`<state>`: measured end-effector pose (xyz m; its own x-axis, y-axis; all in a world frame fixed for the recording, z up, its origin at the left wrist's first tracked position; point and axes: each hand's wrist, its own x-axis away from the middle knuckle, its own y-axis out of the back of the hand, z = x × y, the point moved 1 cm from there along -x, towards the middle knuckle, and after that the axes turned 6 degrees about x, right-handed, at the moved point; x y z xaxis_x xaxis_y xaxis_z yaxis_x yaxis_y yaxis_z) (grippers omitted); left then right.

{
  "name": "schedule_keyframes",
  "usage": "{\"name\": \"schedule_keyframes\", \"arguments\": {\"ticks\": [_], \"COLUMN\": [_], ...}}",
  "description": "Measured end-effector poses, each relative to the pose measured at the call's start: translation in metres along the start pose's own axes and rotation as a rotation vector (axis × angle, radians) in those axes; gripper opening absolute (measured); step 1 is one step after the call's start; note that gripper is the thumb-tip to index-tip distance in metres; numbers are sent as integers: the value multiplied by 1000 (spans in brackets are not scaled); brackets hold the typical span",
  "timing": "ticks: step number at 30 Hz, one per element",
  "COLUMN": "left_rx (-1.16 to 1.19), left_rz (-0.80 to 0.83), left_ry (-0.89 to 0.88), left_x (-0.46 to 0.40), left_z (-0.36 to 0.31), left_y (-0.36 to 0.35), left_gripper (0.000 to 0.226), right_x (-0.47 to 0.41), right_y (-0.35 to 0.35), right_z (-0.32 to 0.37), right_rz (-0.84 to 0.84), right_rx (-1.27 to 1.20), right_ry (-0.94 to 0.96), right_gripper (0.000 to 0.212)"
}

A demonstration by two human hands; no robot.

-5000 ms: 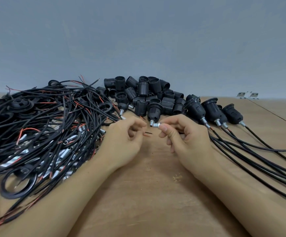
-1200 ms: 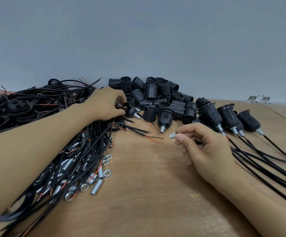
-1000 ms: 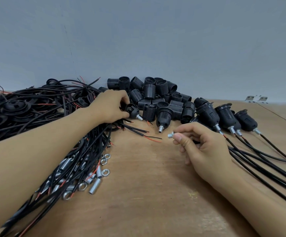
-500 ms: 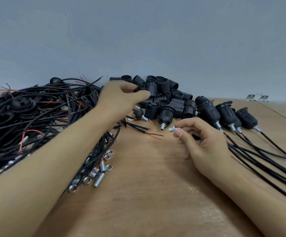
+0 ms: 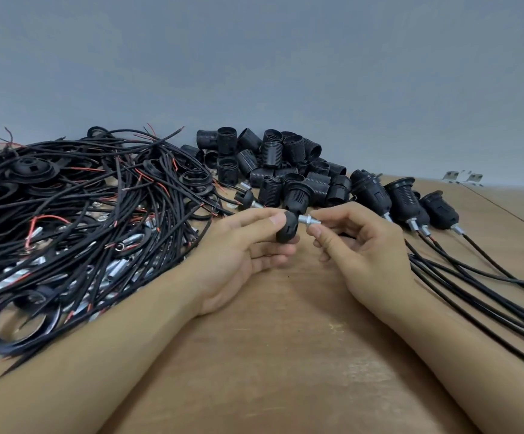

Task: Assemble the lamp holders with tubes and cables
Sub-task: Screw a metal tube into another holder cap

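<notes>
Small parts meeting above the table: a black holder cap [image 5: 287,228] in our left hand [image 5: 238,255], a threaded metal tube [image 5: 308,220] in our right hand [image 5: 364,255].

We pinch the cap between thumb and fingertips, other fingers loosely curled; our right thumb and forefinger nip the tube, its end at the cap's hole, though whether the threads have caught is hard to see. Both look light and rigid; we judge the smooth tube slippery, best held by its free end. Behind lie the loose socket shells [image 5: 273,164], 3 finished holders [image 5: 404,198] with cables [image 5: 473,292] at right, tangled wires [image 5: 82,214] at left. Nothing blocks our hands.
</notes>
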<state>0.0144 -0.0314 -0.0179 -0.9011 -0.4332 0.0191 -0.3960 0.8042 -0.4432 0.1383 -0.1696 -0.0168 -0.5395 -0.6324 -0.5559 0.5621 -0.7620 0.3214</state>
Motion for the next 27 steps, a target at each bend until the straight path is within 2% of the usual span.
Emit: {"name": "schedule_keyframes", "arguments": {"ticks": [10, 13, 24, 27], "left_rx": [112, 76, 65, 9], "left_rz": [23, 26, 30, 15], "left_ry": [53, 30, 13, 1], "left_x": [-6, -7, -6, -5], "left_z": [-2, -1, -1, -1], "left_y": [1, 0, 2, -1], "left_gripper": [37, 36, 40, 40], "right_x": [-3, -4, -7, -6], "right_y": [-5, -5, -4, -4], "right_z": [-2, -2, -4, -3], "right_rz": [-43, -19, 76, 63], "right_rx": [31, 44, -181, -146], "right_ry": [58, 52, -60, -17], "right_gripper": [17, 17, 20, 17]}}
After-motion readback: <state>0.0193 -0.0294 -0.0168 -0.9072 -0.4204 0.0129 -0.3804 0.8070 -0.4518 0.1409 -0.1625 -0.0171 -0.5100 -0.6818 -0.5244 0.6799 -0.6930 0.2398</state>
